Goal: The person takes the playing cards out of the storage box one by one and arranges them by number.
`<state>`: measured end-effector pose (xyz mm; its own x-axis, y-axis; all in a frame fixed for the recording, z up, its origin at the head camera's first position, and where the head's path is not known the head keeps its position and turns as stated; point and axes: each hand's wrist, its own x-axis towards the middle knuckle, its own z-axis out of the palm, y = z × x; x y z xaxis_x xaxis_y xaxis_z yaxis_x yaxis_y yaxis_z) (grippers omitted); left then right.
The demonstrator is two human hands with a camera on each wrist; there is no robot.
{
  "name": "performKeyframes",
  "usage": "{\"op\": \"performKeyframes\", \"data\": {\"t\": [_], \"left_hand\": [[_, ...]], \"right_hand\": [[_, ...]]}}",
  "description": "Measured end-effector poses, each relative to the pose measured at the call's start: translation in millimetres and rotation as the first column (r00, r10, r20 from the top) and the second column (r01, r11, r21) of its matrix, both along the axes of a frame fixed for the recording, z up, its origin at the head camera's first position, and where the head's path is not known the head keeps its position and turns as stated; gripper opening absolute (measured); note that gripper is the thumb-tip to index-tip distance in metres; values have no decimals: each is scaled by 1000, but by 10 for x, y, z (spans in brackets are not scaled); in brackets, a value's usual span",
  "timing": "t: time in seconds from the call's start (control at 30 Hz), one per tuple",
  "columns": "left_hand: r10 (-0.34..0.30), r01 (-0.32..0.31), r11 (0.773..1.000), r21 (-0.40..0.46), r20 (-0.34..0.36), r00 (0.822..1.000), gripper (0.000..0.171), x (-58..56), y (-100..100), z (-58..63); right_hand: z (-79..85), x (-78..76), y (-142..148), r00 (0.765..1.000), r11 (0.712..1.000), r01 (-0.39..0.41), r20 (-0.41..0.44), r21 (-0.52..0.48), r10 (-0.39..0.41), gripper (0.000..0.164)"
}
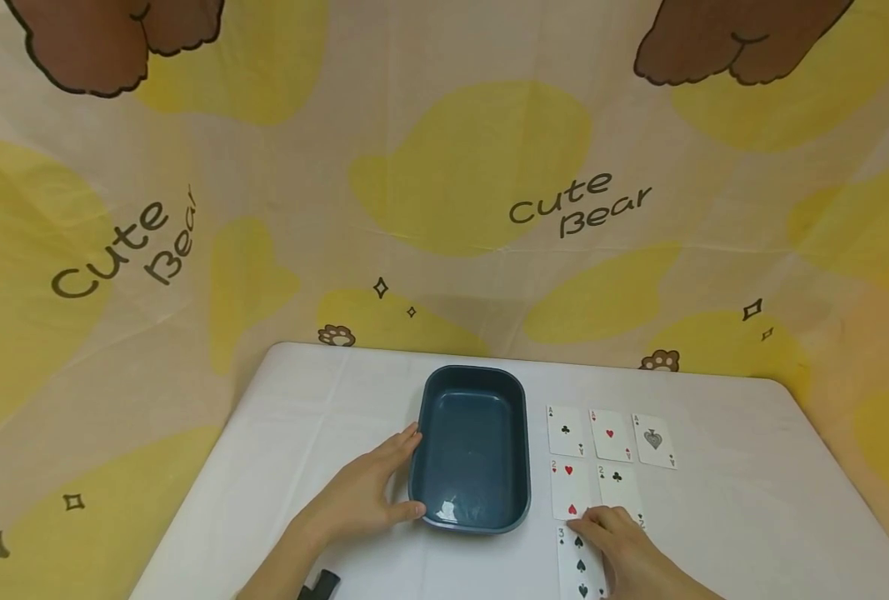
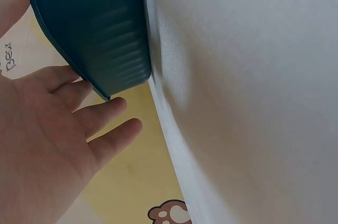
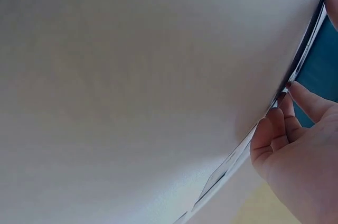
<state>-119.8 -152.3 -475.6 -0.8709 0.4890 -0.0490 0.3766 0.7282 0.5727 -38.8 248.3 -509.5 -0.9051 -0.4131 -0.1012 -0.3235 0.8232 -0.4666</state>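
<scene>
My left hand (image 1: 362,492) lies along the left side of a dark blue rectangular dish (image 1: 472,450), fingers extended and thumb near its lower left corner. The left wrist view shows the spread fingers (image 2: 108,115) against the dish's rim. On the right, my right hand (image 1: 624,546) holds the three of spades (image 1: 581,567), fingertips at its top edge; its right part is hidden under the hand. Directly above lies the two of hearts (image 1: 569,490). The two of clubs (image 1: 618,483) is partly covered by the same hand. In the right wrist view several fingers (image 3: 264,139) are curled.
Above the twos, the ace of clubs (image 1: 566,431), ace of hearts (image 1: 611,435) and ace of spades (image 1: 653,440) lie face up in a row. A white cloth covers the table (image 1: 751,483). Behind it hangs a patterned curtain (image 1: 459,167). A black object (image 1: 324,583) shows beside the left forearm.
</scene>
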Motion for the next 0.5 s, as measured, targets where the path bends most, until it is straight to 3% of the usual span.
{"op": "performKeyframes", "data": {"t": [0.2,0.33,0.43,0.5], "left_hand": [[7,-7,1000,-2,3,1000,97,7,-3,-6],[4,-4,1000,-11,6,1000,96,-1,-5,26],[1,-1,1000,-19,5,1000,96,-9,-10,61],[5,-5,1000,-18,5,1000,96,-15,-14,85]], "right_hand": [[28,5,-10,1000,1000,2,1,6,-2,106],[92,-24,-3,1000,1000,13,13,14,-13,96],[182,-75,17,996,996,64,59,55,-68,88],[242,-102,72,994,993,94,45,67,-97,83]]}}
